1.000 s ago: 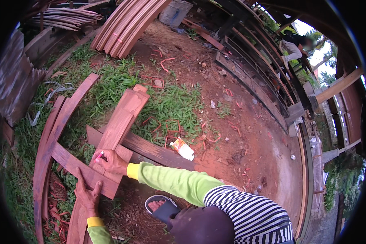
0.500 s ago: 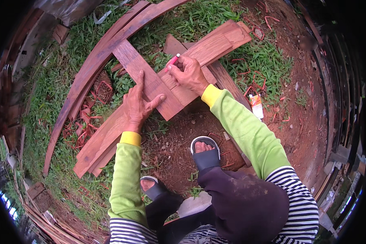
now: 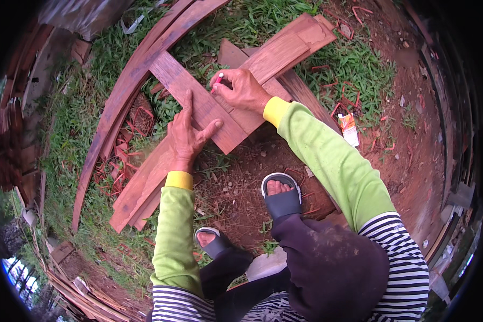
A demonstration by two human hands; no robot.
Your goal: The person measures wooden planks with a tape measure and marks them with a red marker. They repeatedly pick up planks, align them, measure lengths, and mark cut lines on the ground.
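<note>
A short reddish plank (image 3: 177, 80) lies crosswise over a stack of longer boards (image 3: 284, 43), one end on long curved boards (image 3: 112, 112). My left hand (image 3: 190, 131) is open, thumb and forefinger spread against the short plank. My right hand (image 3: 241, 88) pinches a red marker (image 3: 219, 80) with a white end, its lower end at the short plank's edge where it crosses the stack.
Grass (image 3: 354, 70) and reddish dirt (image 3: 408, 161) surround the boards, with orange wood scraps (image 3: 121, 161). A white and orange carton (image 3: 349, 129) lies right of the stack. My sandalled feet (image 3: 279, 196) are below. More timber lines both outer edges.
The view has tilted sharply down since a second ago, and boards and hands shifted in it. My right hand, still holding the marker, has moved slightly along the short plank's edge.
</note>
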